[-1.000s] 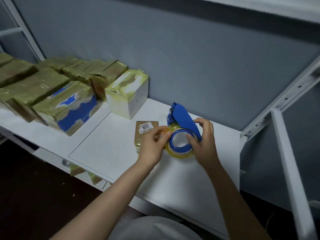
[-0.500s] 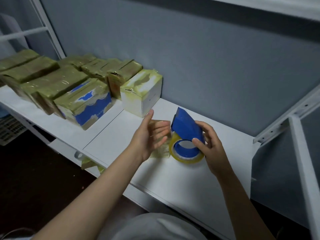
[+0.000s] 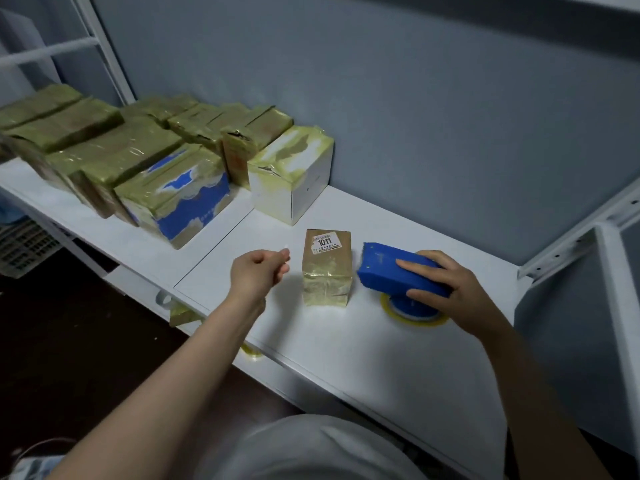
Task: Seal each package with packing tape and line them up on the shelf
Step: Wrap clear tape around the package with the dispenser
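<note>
Small labelled package (image 3: 327, 271) stands on shelf (image 3: 346, 341), between the two hands. Left hand (image 3: 258, 277) loosely curled just left of it, not touching. Right hand (image 3: 460, 292) grips blue tape dispenser (image 3: 388, 268), set down right of package.

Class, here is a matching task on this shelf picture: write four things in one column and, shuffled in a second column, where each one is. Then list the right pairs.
Things:
1 tape dispenser
2 package labelled 1011
3 white box
4 blue-and-white box

Places:
A under the right hand, which grips it
B right end of the row of sealed boxes
C near the front edge of the shelf
D just right of the left hand

Pairs: 1-A, 2-D, 3-B, 4-C
</note>
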